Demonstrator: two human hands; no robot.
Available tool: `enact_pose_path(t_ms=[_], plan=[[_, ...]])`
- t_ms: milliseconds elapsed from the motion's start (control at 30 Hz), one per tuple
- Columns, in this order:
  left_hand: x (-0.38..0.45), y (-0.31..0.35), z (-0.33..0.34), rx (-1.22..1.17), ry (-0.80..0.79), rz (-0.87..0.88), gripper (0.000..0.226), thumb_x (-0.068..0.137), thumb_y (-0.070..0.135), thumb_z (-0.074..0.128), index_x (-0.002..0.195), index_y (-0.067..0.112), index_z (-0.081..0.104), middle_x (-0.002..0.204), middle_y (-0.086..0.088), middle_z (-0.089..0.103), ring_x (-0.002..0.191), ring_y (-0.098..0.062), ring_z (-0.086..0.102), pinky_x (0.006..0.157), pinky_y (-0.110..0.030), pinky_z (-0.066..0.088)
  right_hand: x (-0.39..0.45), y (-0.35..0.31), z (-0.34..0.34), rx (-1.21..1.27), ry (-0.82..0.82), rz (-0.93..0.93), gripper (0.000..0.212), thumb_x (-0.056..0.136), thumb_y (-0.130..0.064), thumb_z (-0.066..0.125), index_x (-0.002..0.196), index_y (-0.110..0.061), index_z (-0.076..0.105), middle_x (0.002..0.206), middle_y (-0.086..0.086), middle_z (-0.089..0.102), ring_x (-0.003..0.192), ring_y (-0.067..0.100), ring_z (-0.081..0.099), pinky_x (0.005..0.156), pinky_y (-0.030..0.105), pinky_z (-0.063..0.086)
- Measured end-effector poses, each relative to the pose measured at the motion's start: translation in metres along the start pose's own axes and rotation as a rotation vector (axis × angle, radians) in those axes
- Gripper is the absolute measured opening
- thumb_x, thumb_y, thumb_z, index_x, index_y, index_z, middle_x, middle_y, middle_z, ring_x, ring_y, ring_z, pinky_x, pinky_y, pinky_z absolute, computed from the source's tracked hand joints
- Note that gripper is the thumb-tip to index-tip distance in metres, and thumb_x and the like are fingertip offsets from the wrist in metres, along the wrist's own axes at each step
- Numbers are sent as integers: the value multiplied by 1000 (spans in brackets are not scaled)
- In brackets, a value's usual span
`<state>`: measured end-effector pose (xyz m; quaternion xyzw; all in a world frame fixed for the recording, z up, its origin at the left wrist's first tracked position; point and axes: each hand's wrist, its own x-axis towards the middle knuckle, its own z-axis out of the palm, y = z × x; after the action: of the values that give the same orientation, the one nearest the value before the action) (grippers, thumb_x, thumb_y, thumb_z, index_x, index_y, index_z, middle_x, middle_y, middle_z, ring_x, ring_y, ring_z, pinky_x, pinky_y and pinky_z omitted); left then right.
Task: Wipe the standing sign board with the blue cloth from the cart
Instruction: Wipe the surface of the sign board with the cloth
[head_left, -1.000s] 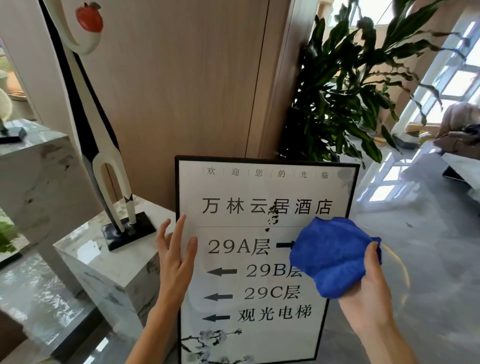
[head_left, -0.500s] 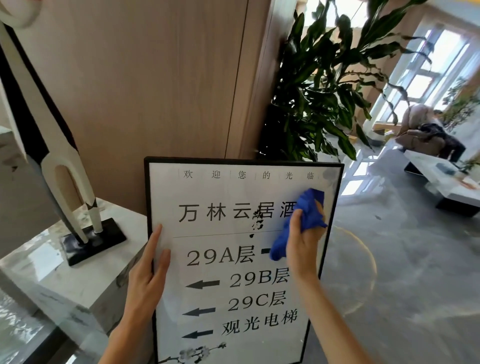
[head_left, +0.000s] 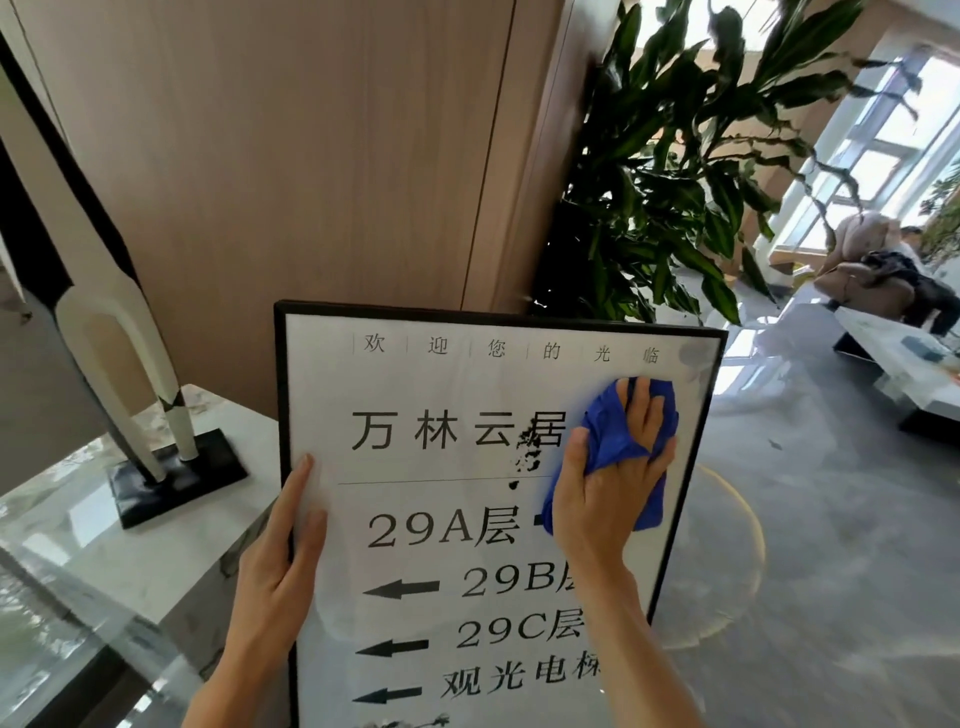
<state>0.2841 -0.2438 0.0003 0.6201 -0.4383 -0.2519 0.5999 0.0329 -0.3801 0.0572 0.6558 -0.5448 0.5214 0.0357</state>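
Head view: hands apart, right hand (head_left: 608, 493) gripping blue cloth (head_left: 615, 441), plant (head_left: 675, 182) behind sign board (head_left: 441, 519).

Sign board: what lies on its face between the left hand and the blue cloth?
Head view: black smudges and printed characters on the sign board, between the left hand and blue cloth.

You're in a hotel lobby: floor-directory sign (head_left: 483, 519) at 6 o'clock, marble plinth (head_left: 156, 561) at 8, potted plant (head_left: 675, 182) at 1, lounge sofa (head_left: 862, 286) at 3.
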Motion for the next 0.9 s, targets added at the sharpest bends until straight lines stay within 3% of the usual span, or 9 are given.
enact_pose_path(t_ms=[200,333,500,667,767,900], plan=[[1,-6,2,-27,18,-2,49,96,43,44,130,76,34,126,59,41,119,29,41,100,-25,38,3,5,12,68,71,21,53,104,-53,21,155,-46,10,164,-15,18,156,15,13,127,41,-3],[1,-16,3,-45,34,13,49,99,39,42,134,72,34,131,50,46,123,18,47,100,-27,40,3,6,14,96,85,19,56,105,-53,21,157,-33,25,163,-11,25,155,16,15,127,42,-1],[3,-21,6,-50,54,43,44,99,47,41,137,67,35,133,50,45,125,18,46,100,-27,39,2,-4,16,56,14,-126,50,106,-51,20,154,-49,9,163,-12,21,155,14,12,127,49,1],[3,-22,7,-79,68,28,42,97,54,42,137,67,37,136,43,48,131,0,50,108,-40,41,-5,-14,21,-30,-105,-311,55,104,-50,23,156,-33,28,165,-11,21,156,19,12,126,52,-1],[1,-20,9,-70,77,21,41,101,47,42,137,68,37,123,46,55,115,5,56,103,-42,46,-15,-19,26,-99,-157,-408,55,104,-52,24,157,-34,25,166,-15,14,156,18,9,126,52,-3],[0,-17,10,-90,84,24,45,98,43,42,135,69,38,125,46,53,116,10,55,102,-39,45,-36,-26,36,-213,-190,-545,58,103,-53,31,157,-37,18,167,-9,16,156,22,11,124,60,3]])
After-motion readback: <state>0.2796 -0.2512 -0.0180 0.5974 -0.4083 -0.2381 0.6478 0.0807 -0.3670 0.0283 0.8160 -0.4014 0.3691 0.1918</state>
